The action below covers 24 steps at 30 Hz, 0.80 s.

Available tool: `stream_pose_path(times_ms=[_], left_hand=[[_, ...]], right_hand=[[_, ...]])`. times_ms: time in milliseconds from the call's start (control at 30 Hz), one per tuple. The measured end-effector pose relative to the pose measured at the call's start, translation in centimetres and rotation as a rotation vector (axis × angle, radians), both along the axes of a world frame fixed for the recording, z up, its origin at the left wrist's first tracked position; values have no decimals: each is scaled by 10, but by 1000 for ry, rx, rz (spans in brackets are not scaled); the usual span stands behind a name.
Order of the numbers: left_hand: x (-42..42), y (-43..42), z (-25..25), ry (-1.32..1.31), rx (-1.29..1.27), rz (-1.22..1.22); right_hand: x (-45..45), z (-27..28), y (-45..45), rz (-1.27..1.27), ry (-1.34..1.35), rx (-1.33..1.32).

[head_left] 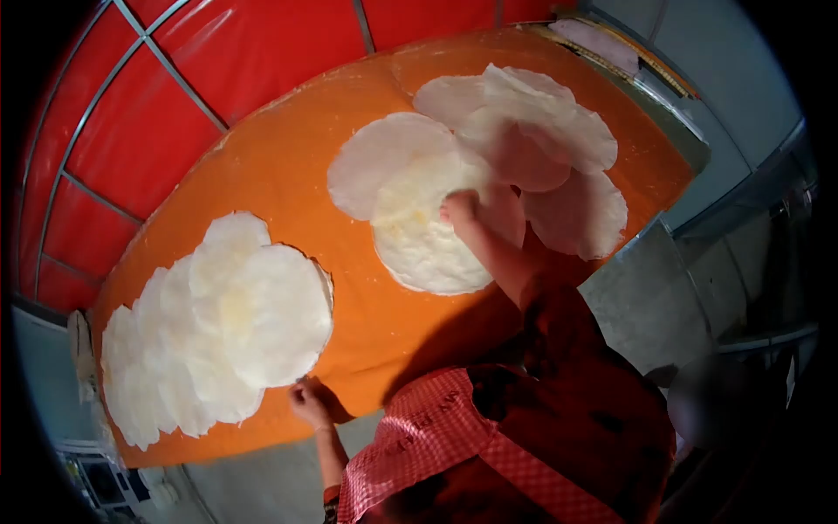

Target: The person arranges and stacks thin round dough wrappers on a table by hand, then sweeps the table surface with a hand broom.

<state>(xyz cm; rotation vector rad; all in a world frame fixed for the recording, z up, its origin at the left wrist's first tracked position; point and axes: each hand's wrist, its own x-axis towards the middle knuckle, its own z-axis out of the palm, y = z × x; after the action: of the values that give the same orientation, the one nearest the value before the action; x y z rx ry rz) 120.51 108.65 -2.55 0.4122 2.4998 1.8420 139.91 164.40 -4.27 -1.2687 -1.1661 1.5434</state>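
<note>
Thin, pale, round flatbreads lie on an orange cloth-covered table. My right hand [460,208] is over a middle stack of flatbreads [436,258], its fingers curled together against the top; whether they pinch a sheet is hidden. My left hand [307,403] is at the near table edge, by the lower rim of the left row of overlapping flatbreads [279,314]. Its fingers are closed, and what they hold, if anything, is too small to make out. One flatbread [384,162] partly overlaps the middle stack on its far side.
More overlapping flatbreads [559,122] spread across the right part of the orange table [349,349]. Red sheeting on a metal frame [188,87] rises behind the table. Folded cloths or boards [602,48] lie at the far right corner. Grey floor [642,284] shows at the right.
</note>
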Motion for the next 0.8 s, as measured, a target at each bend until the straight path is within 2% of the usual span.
stream_pose_path(times_ms=[33, 67, 100, 167, 300, 467, 567, 667, 733, 800], left_hand=[[19, 17, -1, 57, -79, -7], [34, 24, -3, 232, -322, 25], [46, 31, -1, 405, -568, 52], [57, 42, 14, 453, -653, 64], [59, 46, 15, 432, -654, 91], [53, 43, 4, 443, -616, 93], [54, 44, 9, 390, -620, 86], [44, 33, -12, 413, -537, 44], [48, 36, -4, 391, -564, 45], [50, 40, 2, 377, -594, 47]], right_hand=[[-4, -18, 27, 37, 102, -90], [-8, -46, 60, 109, 283, -218], [-8, -136, 126, 327, 693, -502], [-26, -23, 74, 165, 408, -414], [-66, 60, 64, 259, 398, -418], [-72, 144, 42, 415, 546, -393], [-34, 150, 10, 454, 707, -387], [6, 73, -16, 526, 601, -560], [29, 35, -35, 498, 588, -653], [46, 27, -48, 456, 577, -673]])
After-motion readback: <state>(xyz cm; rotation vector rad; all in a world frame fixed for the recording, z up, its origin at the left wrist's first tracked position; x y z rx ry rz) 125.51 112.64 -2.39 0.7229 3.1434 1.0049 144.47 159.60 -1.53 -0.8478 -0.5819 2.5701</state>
